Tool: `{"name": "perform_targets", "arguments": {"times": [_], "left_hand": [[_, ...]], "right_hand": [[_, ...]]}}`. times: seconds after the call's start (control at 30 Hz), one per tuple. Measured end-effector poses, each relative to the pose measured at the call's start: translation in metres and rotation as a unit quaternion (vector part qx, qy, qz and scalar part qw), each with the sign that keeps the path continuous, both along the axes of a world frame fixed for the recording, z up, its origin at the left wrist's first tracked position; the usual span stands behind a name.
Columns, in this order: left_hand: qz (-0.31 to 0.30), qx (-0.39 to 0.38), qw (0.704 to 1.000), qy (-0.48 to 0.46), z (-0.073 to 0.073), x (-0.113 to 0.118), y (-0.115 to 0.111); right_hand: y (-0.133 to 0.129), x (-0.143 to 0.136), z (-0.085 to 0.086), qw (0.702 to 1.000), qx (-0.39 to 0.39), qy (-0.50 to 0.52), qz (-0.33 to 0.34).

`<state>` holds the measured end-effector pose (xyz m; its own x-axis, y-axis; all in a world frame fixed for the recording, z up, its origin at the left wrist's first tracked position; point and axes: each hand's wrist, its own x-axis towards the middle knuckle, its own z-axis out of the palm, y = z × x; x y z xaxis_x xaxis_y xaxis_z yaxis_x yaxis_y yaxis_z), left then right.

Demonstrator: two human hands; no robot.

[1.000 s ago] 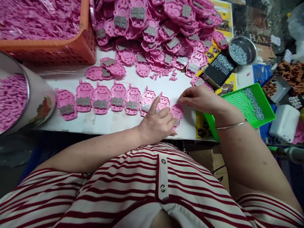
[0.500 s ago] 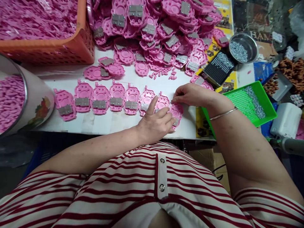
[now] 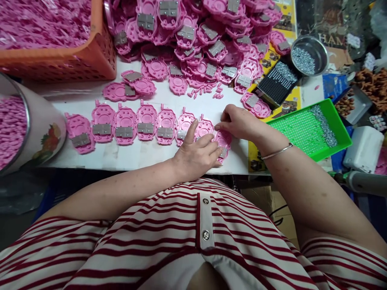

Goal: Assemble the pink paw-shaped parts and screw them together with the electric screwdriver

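Observation:
A row of pink plastic casings (image 3: 166,117) with grey metal plates lies on the white tabletop, several with a small pink peg at the top. My left hand (image 3: 198,155) rests over the right end of the row, thumb raised apart and fingers stretched across two casings. The rightmost casing (image 3: 224,139) is partly covered by its fingertips. At that casing's top edge, my right hand (image 3: 237,121) has thumb and forefinger pinched together; whatever is between them is hidden. Loose small pink pegs (image 3: 205,89) lie behind the row.
A big heap of pink casings (image 3: 187,36) fills the back. An orange basket (image 3: 104,60) of pink strips and a pot (image 3: 48,129) of pink pieces stand left. Right are a black tray (image 3: 273,90), a steel bowl (image 3: 325,56) and a green tray (image 3: 340,141), all holding small metal parts.
The whole view has shifted slightly. My right hand stays pinched at the top of the rightmost casing, its wrist turned a little; my left hand keeps its place on the row.

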<state>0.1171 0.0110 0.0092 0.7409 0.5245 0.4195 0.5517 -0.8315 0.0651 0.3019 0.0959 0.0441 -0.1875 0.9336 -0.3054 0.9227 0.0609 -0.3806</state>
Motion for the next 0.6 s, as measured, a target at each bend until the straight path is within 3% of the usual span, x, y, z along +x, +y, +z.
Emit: {"name": "perform_targets", "arguments": {"times": [0.17,0.3,0.6], "left_hand": [[0.005,-0.023,1.000,-0.004,0.001,0.002,-0.002],[0.011,-0.011,1.000,-0.001,0.000,0.003,-0.003],[0.026,-0.047,0.998,-0.011,0.001,0.007,0.001]], "right_hand": [[-0.005,0.002,0.008,0.999,-0.030,0.028,-0.015],[-0.023,0.005,0.007,0.997,0.028,0.054,-0.048],[-0.064,0.005,-0.021,0.971,0.197,0.105,-0.079]]}}
